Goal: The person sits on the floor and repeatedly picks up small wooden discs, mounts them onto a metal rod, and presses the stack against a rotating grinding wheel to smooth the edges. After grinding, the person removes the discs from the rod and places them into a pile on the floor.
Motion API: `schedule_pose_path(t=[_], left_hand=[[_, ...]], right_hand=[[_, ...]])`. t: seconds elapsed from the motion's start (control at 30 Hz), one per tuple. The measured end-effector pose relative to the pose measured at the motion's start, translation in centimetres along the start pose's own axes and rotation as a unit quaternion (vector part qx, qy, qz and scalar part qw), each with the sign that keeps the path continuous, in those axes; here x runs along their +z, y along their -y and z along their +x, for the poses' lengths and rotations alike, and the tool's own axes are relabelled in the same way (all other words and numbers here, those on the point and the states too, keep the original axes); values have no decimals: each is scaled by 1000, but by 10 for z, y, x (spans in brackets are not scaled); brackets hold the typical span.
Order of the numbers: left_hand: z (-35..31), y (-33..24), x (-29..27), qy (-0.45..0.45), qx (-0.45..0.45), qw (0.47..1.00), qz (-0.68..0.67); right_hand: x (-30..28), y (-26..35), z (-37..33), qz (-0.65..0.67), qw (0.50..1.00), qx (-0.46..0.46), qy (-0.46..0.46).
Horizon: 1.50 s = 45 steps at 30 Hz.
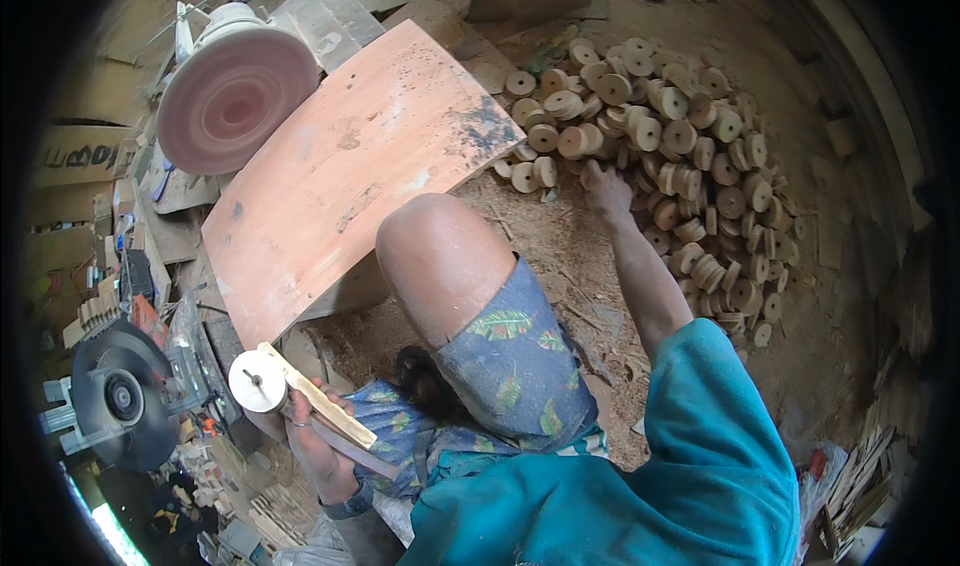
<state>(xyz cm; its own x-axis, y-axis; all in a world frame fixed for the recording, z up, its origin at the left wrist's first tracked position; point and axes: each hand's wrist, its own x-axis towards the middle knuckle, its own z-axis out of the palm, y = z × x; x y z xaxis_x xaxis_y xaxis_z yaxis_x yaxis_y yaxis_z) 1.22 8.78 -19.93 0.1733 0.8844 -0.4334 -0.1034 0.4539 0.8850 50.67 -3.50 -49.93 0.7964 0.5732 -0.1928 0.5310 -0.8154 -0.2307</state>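
My left hand [318, 444] is closed around a narrow wooden stick [325, 404], low at the left beside my thigh. At the stick's far end sits a pale round wooden disc [256, 382] with a dark metal pin through its middle. My right arm stretches forward to a heap of wooden discs [690, 156], each with a small centre hole. At the heap's near left edge, my right hand [606, 192] has its fingers curled down against the discs. Its fingertips are hidden, so what they grip cannot be made out.
A large sanding disc [237, 101] stands upright at the far left, beside a tilted reddish wooden board [360, 166]. Lower left is a dark circular blade or wheel [123, 396] on a machine. Sawdust [540, 236] covers the floor; wood strips [870, 476] lie at the right.
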Motion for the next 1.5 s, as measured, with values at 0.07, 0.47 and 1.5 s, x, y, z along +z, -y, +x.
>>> schedule_pose_path(t=[0.07, 0.47, 1.5], left_hand=[[-2, -2, 1, 44, 4, 999, 9], [6, 0, 30, 2, -14, 999, 47], [-20, 11, 14, 5, 24, 995, 95]], right_hand=[[-2, 1, 1, 46, 999, 11, 5], [10, 65, 12, 183, 978, -103, 8], [-180, 72, -84, 619, 782, -77, 23]])
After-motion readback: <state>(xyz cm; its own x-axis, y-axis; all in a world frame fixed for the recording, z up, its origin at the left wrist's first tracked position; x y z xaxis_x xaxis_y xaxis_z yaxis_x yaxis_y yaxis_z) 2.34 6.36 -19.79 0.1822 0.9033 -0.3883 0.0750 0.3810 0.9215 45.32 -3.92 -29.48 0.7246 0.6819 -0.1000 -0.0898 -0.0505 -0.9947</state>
